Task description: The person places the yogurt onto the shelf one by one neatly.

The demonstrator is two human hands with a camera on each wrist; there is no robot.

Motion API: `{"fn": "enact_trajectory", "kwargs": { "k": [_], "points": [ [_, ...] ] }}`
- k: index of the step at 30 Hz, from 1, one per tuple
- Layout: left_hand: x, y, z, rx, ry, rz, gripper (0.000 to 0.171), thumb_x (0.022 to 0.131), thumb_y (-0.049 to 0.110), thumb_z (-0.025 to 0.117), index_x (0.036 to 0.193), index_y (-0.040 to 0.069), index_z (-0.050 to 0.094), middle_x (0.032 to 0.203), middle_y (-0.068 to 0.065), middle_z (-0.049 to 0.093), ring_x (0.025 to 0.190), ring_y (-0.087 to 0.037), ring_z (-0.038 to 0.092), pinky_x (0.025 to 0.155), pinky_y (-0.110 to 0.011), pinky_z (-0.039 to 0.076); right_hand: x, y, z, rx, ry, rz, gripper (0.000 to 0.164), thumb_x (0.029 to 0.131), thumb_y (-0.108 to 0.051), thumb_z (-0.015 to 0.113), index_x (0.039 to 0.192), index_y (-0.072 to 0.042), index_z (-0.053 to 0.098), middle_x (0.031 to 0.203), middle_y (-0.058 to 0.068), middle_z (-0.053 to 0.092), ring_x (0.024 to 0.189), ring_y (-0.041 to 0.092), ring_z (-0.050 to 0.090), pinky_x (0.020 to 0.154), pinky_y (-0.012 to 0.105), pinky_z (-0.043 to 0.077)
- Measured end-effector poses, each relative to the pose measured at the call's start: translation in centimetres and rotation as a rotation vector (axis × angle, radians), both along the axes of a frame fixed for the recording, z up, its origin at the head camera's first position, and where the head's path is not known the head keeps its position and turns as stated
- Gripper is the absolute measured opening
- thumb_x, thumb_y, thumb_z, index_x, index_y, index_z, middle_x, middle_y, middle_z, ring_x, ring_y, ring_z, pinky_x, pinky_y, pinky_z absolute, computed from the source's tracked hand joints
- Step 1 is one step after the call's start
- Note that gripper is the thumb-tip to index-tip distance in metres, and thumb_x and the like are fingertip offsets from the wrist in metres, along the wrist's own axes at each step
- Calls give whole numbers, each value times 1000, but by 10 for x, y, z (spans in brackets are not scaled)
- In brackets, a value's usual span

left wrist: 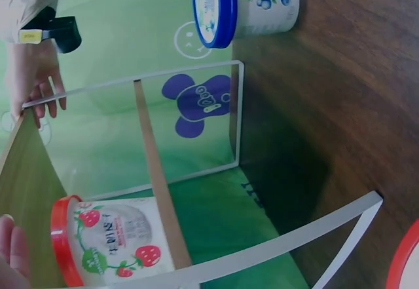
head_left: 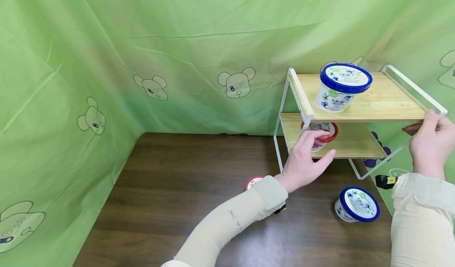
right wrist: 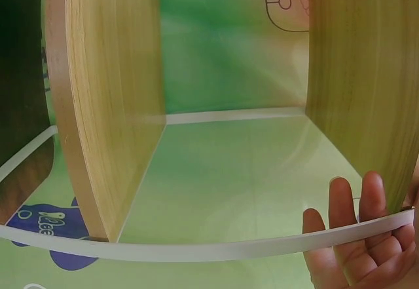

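A two-tier shelf with a white metal frame and wooden boards (head_left: 398, 97) stands at the right. My right hand (head_left: 434, 140) pinches its front right corner, thumb on top and fingers (right wrist: 340, 200) below the board. My left hand (head_left: 306, 162) is at the front left of the lower tier, thumb and fingers spread apart. Just behind those fingers, a white tub with a red lid and strawberry print (left wrist: 121, 240) sits on the lower board, partly hidden in the head view. On the top board stands a blue-lidded tub with blueberry print (head_left: 335, 97).
Another blue-lidded tub (head_left: 359, 205) stands on the dark wooden tabletop (head_left: 170, 204), in front of the shelf. A red-lidded container (head_left: 253, 181) is mostly hidden behind my left forearm. Green cloth with bear drawings (head_left: 199, 42) hangs behind and at both sides.
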State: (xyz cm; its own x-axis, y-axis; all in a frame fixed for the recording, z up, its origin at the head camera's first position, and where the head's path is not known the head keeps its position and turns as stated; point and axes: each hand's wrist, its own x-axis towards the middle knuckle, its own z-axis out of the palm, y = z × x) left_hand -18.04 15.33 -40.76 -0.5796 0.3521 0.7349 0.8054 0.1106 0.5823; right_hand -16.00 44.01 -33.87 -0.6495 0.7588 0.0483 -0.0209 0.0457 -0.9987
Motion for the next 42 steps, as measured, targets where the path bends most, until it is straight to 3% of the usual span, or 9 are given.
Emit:
{"fn": "enact_trajectory", "kwargs": {
  "k": [4,10,24,33,42],
  "points": [
    [-1,-6,4,78,22,-13,40,91,8,75,125,2,54,112,-9,60,97,-10,60,92,-13,44,-1,1,-1,36,-12,-8,27,108,-36,49,95,-19,64,61,-11,66,58,-2,64,51,12,39],
    [-4,-15,10,112,38,45,36,91,8,74,122,3,55,106,-8,61,95,-6,60,85,-11,45,0,1,0,33,-21,3,26,108,-36,49,97,-19,65,62,-11,67,59,-2,63,50,12,39],
    [-17,-30,16,206,-19,123,37,91,10,75,121,4,55,106,-6,59,95,-9,58,89,-17,47,-1,3,-2,32,1,-7,26,108,-35,49,96,-18,64,62,-11,66,58,-2,64,54,11,41],
    [-29,-37,23,189,-78,86,36,94,13,73,123,5,53,108,-7,60,97,-11,60,90,-19,48,-2,4,-2,72,-13,-11,28,108,-35,48,94,-18,64,60,-11,66,58,-3,63,51,12,38],
    [-38,-38,35,145,-231,-2,27,100,14,67,122,6,55,99,-4,61,86,-2,60,82,-16,51,1,1,1,10,-15,10,25,108,-36,49,97,-19,64,63,-11,67,58,-2,63,52,12,39]
  ]
}}
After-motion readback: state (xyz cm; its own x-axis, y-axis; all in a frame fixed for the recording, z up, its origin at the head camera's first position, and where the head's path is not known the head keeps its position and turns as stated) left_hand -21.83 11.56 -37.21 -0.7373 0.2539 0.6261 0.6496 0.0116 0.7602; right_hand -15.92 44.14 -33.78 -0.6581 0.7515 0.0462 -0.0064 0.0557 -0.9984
